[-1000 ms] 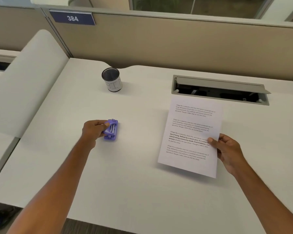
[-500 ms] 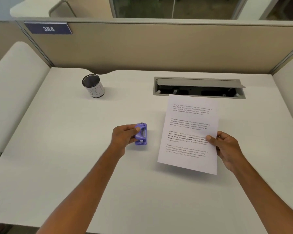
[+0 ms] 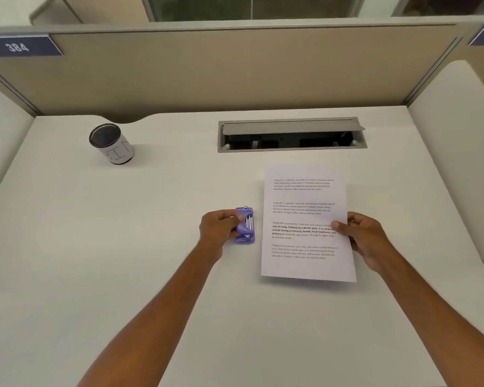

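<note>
A small purple hole punch (image 3: 246, 226) with metal rods on top sits on the white desk (image 3: 123, 247). My left hand (image 3: 220, 229) grips it from its left side, thumb on top. Just to its right is a printed white sheet of paper (image 3: 305, 216) with several paragraphs of text. My right hand (image 3: 365, 237) pinches the sheet's right edge, thumb on the printed side, and holds it slightly off the desk. A narrow gap separates the punch from the paper's left edge.
A cylindrical pen cup (image 3: 111, 143) stands at the back left. An open cable tray (image 3: 291, 134) is set into the desk behind the paper. Beige partition walls (image 3: 235, 71) enclose the desk, with a "384" plate (image 3: 18, 46) at the top left.
My left hand has slid the purple punch rightward across the desk until it sits close beside the paper. The paper has turned more upright in my right hand.
</note>
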A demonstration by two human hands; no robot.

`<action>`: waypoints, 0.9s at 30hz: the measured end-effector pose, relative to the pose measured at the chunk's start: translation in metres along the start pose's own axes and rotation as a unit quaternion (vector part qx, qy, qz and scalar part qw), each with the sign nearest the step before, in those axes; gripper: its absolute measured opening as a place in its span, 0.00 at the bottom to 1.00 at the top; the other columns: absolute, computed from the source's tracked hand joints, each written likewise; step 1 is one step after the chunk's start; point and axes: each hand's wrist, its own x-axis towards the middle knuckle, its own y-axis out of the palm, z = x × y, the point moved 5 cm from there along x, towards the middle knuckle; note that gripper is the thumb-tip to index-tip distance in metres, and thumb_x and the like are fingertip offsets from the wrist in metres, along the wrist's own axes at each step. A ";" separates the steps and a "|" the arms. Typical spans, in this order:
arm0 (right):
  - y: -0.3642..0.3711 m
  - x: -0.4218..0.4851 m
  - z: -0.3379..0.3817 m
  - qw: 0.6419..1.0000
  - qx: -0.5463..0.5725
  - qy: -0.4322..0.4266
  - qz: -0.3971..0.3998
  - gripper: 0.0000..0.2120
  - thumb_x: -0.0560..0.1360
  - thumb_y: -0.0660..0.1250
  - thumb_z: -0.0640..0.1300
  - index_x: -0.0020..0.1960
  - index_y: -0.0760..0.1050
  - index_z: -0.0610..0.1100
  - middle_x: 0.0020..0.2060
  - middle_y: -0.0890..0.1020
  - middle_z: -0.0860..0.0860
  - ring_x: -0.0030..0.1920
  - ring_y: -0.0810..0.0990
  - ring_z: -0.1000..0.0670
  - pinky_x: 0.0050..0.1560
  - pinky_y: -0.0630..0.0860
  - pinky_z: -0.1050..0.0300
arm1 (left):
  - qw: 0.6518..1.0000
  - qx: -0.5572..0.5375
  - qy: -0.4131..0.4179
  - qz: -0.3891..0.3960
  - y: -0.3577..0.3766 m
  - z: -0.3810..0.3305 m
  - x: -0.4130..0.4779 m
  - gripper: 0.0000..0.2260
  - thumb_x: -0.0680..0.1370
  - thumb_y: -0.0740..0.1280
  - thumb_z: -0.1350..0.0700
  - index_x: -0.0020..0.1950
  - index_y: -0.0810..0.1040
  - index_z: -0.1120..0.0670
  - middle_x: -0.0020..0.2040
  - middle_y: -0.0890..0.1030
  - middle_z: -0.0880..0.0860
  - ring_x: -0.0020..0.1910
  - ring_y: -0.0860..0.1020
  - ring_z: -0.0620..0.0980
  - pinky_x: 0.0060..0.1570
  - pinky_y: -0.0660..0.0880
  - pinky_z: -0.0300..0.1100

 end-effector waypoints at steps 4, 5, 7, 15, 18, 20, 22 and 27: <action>-0.001 0.005 -0.004 1.000 -0.013 0.006 0.010 0.13 0.78 0.79 0.38 0.61 0.85 0.41 0.54 0.92 0.45 0.47 0.91 0.46 0.50 0.86 0.49 | 1.000 0.009 -0.003 0.005 0.011 0.006 0.000 0.06 0.79 0.78 0.65 0.56 0.89 0.62 0.49 0.89 0.61 0.39 0.88 0.53 0.42 0.87 0.41; 0.000 0.006 -0.005 1.000 -0.014 0.008 0.013 0.13 0.78 0.79 0.38 0.61 0.85 0.41 0.54 0.92 0.45 0.47 0.91 0.46 0.49 0.86 0.49 | 1.000 0.010 -0.005 0.005 0.011 0.007 0.000 0.06 0.79 0.77 0.65 0.56 0.89 0.62 0.49 0.89 0.61 0.39 0.88 0.53 0.43 0.88 0.41; 0.001 0.008 -0.008 1.000 -0.020 0.010 0.017 0.13 0.78 0.79 0.39 0.61 0.85 0.41 0.53 0.92 0.45 0.48 0.91 0.46 0.49 0.86 0.49 | 1.000 0.010 -0.008 0.004 0.012 0.009 0.001 0.06 0.79 0.78 0.65 0.56 0.89 0.63 0.50 0.90 0.62 0.39 0.88 0.53 0.43 0.88 0.42; 0.015 0.015 -0.010 0.999 -0.043 0.014 0.027 0.12 0.78 0.79 0.39 0.60 0.85 0.42 0.52 0.92 0.46 0.48 0.91 0.47 0.48 0.85 0.50 | 0.999 0.031 -0.014 -0.002 0.008 0.014 0.005 0.07 0.79 0.78 0.63 0.56 0.89 0.61 0.53 0.90 0.63 0.40 0.89 0.51 0.48 0.88 0.46; 0.021 0.017 -0.011 0.998 -0.047 0.015 0.033 0.11 0.78 0.79 0.39 0.60 0.85 0.42 0.52 0.92 0.47 0.46 0.92 0.48 0.46 0.84 0.52 | 0.999 0.041 -0.014 -0.020 0.006 0.015 0.005 0.08 0.77 0.80 0.61 0.55 0.89 0.61 0.52 0.91 0.62 0.43 0.89 0.54 0.56 0.88 0.52; 0.024 0.018 -0.012 0.998 -0.047 0.013 0.033 0.10 0.78 0.79 0.39 0.59 0.85 0.42 0.52 0.92 0.47 0.46 0.91 0.48 0.47 0.85 0.51 | 0.999 0.039 -0.014 -0.028 0.006 0.015 0.004 0.11 0.76 0.82 0.60 0.56 0.88 0.62 0.51 0.91 0.62 0.45 0.90 0.55 0.53 0.89 0.51; 0.028 0.019 -0.013 0.998 -0.047 0.013 0.034 0.10 0.78 0.79 0.39 0.59 0.85 0.42 0.52 0.92 0.46 0.47 0.91 0.47 0.49 0.86 0.50 | 0.998 0.042 -0.011 -0.034 0.005 0.014 0.004 0.13 0.76 0.83 0.59 0.57 0.87 0.62 0.52 0.91 0.61 0.48 0.90 0.57 0.49 0.89 0.47; 0.036 0.020 -0.016 0.998 -0.045 0.015 0.040 0.11 0.77 0.79 0.40 0.58 0.86 0.43 0.52 0.92 0.47 0.47 0.92 0.47 0.49 0.86 0.50 | 0.998 0.049 -0.011 -0.042 0.006 0.012 0.004 0.14 0.75 0.83 0.59 0.57 0.86 0.62 0.52 0.91 0.61 0.52 0.90 0.62 0.54 0.89 0.52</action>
